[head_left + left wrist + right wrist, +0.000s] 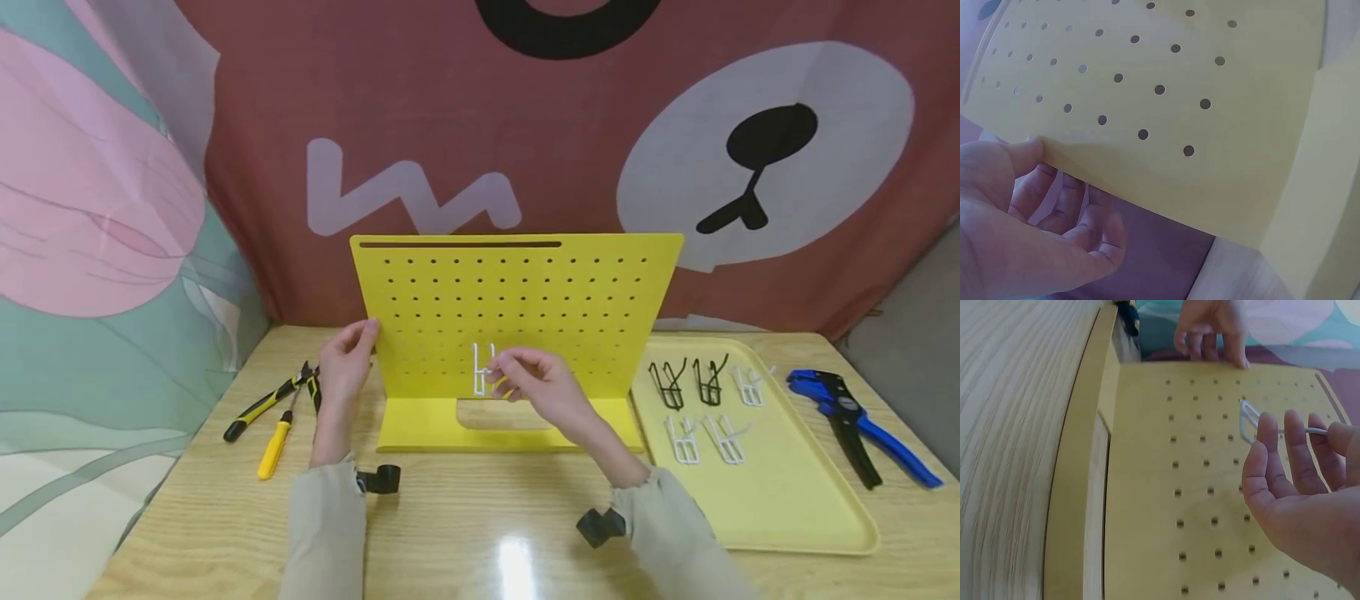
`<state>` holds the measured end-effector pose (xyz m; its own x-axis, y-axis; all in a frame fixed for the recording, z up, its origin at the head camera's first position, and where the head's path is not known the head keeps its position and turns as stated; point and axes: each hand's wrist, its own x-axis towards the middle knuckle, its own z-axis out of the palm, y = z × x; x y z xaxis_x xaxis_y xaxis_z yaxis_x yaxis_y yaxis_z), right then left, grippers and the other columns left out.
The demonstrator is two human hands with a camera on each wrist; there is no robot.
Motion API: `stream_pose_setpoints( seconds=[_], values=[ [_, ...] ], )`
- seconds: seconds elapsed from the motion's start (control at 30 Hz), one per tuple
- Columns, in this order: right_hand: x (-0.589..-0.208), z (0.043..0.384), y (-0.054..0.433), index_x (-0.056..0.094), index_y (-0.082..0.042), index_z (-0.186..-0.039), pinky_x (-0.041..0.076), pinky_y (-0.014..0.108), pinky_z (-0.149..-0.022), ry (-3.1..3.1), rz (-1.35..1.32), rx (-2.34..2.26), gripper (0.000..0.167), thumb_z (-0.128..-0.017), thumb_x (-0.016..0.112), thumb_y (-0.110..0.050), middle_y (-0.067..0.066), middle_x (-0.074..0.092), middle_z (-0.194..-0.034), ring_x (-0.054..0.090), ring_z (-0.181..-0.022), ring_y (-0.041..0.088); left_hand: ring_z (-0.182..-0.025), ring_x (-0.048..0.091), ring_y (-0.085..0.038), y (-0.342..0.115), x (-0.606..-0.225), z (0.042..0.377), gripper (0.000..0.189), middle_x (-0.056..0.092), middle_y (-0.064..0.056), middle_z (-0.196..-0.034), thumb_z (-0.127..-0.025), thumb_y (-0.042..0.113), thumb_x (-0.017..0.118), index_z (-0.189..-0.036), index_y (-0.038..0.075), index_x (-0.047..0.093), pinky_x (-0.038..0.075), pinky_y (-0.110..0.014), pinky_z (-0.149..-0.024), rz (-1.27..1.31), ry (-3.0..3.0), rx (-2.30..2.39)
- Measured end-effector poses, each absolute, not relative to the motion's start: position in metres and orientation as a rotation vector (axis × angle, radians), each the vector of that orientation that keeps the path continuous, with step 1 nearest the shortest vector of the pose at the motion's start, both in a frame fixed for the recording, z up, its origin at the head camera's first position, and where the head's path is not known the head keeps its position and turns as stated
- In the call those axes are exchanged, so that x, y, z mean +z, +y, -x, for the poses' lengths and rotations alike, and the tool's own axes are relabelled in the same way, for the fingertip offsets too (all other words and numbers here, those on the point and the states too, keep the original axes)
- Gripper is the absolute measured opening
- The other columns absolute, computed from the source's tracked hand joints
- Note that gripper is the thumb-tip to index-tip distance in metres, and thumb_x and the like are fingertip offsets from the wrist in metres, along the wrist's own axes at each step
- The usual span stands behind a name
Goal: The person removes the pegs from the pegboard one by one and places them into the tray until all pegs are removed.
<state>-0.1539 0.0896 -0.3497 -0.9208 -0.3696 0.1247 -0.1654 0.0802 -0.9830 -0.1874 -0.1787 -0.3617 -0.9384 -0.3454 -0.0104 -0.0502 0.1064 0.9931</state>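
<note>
A yellow pegboard (pixel 517 325) stands upright on its own base, its face covered in rows of small holes. At its left edge, my left hand (pixel 347 367) grips the board, with the thumb on the front and the curled fingers behind, as the left wrist view shows. My right hand (pixel 543 387) pinches a white wire pegboard hook (pixel 480 371) in front of the lower middle of the board. In the right wrist view the hook's rectangular frame (pixel 1247 422) points away from the fingers. Whether the hook touches the board cannot be told.
Right of the board, a pale yellow tray (pixel 795 517) holds two black hooks (pixel 708 383) and several white hooks (pixel 682 442). Blue-and-black wire strippers (pixel 855 417) lie beyond it. On the left are yellow-and-black cutters (pixel 266 404) and a yellow-handled screwdriver (pixel 275 446). Behind hangs a printed cloth (pixel 450 108).
</note>
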Motion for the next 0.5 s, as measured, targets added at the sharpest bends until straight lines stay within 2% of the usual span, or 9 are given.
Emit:
stream_pose_setpoints(
  seconds=[0.13,0.33,0.5],
  values=[
    [-0.353,0.151,0.111,0.063,0.001,-0.109,0.054,0.033,-0.075,2.264,0.485,-1.924,0.03,-0.1,0.053,-0.025,0.017,0.066,-0.101,0.065,-0.087,0.029,-0.104,0.054,-0.019,-0.178,-0.363,0.187,0.049,0.058,-0.007,-0.119,-0.093,0.046,0.058,-0.124,0.009,0.063,0.042,-0.041,-0.093,-0.412,-2.161,-1.933],
    [-0.356,0.149,0.138,0.061,0.005,-0.109,0.054,0.035,-0.076,2.344,0.405,-1.931,0.031,-0.101,0.051,-0.023,0.024,0.064,-0.102,0.067,-0.084,0.022,-0.102,0.053,-0.019,-0.178,-0.363,0.187,0.048,0.059,-0.006,-0.116,-0.093,0.047,0.058,-0.123,0.01,0.063,0.042,-0.04,-0.091,-0.405,-2.162,-1.919],
    [-0.357,0.146,0.158,0.061,0.006,-0.107,0.054,0.033,-0.074,2.411,0.399,-1.921,0.032,-0.101,0.052,-0.024,0.02,0.066,-0.096,0.067,-0.081,0.018,-0.1,0.054,-0.018,-0.178,-0.362,0.187,0.049,0.058,-0.006,-0.114,-0.093,0.046,0.057,-0.123,0.008,0.063,0.042,-0.04,-0.09,-0.386,-2.153,-1.916]
  ],
)
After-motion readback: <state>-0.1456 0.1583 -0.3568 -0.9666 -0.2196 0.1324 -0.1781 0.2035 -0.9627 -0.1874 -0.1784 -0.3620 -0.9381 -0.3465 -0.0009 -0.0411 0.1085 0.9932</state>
